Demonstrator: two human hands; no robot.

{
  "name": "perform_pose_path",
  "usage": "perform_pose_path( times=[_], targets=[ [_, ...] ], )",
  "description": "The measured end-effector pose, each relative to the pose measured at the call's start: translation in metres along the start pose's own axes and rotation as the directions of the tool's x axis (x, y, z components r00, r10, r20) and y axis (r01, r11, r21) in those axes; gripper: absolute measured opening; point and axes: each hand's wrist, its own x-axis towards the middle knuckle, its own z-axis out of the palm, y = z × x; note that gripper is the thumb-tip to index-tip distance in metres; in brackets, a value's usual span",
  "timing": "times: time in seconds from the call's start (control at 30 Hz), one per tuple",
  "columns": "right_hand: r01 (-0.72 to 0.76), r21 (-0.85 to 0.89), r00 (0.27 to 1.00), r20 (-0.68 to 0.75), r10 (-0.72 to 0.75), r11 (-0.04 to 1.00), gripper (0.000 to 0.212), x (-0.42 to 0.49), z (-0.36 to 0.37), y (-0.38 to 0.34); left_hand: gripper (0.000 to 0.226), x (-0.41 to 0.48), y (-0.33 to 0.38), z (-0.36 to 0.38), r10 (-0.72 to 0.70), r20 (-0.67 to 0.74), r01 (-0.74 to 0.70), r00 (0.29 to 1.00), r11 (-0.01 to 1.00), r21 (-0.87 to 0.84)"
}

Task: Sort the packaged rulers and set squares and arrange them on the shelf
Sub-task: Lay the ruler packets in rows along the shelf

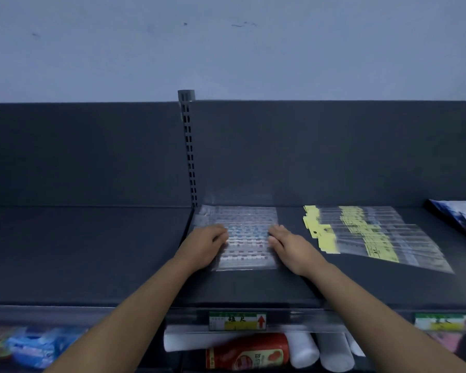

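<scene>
A stack of rulers in clear plastic sleeves [246,239], with blue and red markings, lies flat on the dark shelf [253,289] near the slotted upright. My left hand [203,247] rests on the stack's left edge, fingers curled over it. My right hand [291,247] presses against its right edge, fingers together. To the right, a fanned row of clear packaged rulers with yellow header cards [369,235] lies spread on the same shelf, apart from both hands.
A grey slotted upright [189,149] divides the shelf bays; the left bay [78,251] is bare. A dark blue-printed package [460,219] lies at the far right. Price labels [237,321] line the front rail. Below are a red bottle [249,352], white rolls and blue packets.
</scene>
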Motion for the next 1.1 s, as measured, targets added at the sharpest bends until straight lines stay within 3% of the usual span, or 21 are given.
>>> perform_pose_path(
  times=[0.07,0.13,0.2,0.3,0.4,0.47,0.57,0.77,0.83,0.93,1.1],
  targets=[
    [0.02,-0.095,0.999,-0.023,-0.022,0.995,0.057,-0.007,-0.002,-0.007,0.046,-0.005,0.009,-0.002,0.073,-0.022,-0.067,0.997,0.977,0.2],
    [0.034,-0.198,0.999,0.011,-0.032,0.98,0.065,-0.011,0.002,-0.013,0.062,-0.007,0.011,0.001,0.051,0.076,-0.077,0.996,0.919,0.387],
    [0.015,-0.266,0.994,0.104,0.013,0.964,0.066,-0.012,0.01,-0.016,0.065,-0.009,0.01,0.008,-0.014,0.201,-0.08,0.979,0.888,0.453],
    [-0.031,-0.263,0.986,0.151,0.073,0.964,0.066,-0.013,0.012,-0.018,0.061,-0.006,0.008,0.007,-0.039,0.205,-0.063,0.978,0.882,0.467],
    [-0.042,-0.189,0.996,0.065,0.055,0.981,0.077,-0.024,-0.003,-0.025,0.051,0.002,0.021,0.0,0.015,0.158,-0.109,0.987,0.785,0.609],
    [-0.045,-0.112,0.997,-0.074,0.037,0.993,0.071,-0.036,-0.022,-0.022,0.047,0.011,0.045,-0.004,0.071,0.127,-0.137,0.989,0.75,0.647],
    [-0.075,-0.111,0.989,-0.138,0.06,0.991,0.07,-0.059,-0.057,0.004,0.046,0.026,0.089,0.001,0.157,0.115,-0.194,0.981,0.751,0.631],
    [-0.337,0.014,0.94,0.06,0.336,0.941,0.107,-0.086,-0.127,0.108,0.062,0.054,0.161,0.051,0.25,0.247,-0.341,0.936,0.815,0.469],
    [-0.376,0.013,0.92,0.125,0.371,0.927,0.119,-0.088,-0.143,0.147,0.076,0.07,0.177,0.068,0.202,0.317,-0.325,0.927,0.852,0.409],
    [-0.373,0.019,0.914,0.178,0.364,0.927,0.128,-0.086,-0.157,0.201,0.105,0.1,0.19,0.096,0.037,0.411,-0.176,0.911,0.936,0.306],
    [-0.294,-0.052,0.935,0.19,0.299,0.954,0.137,-0.065,-0.17,0.254,0.134,0.143,0.205,0.12,-0.16,0.519,-0.026,0.839,0.943,0.332]
  ],
)
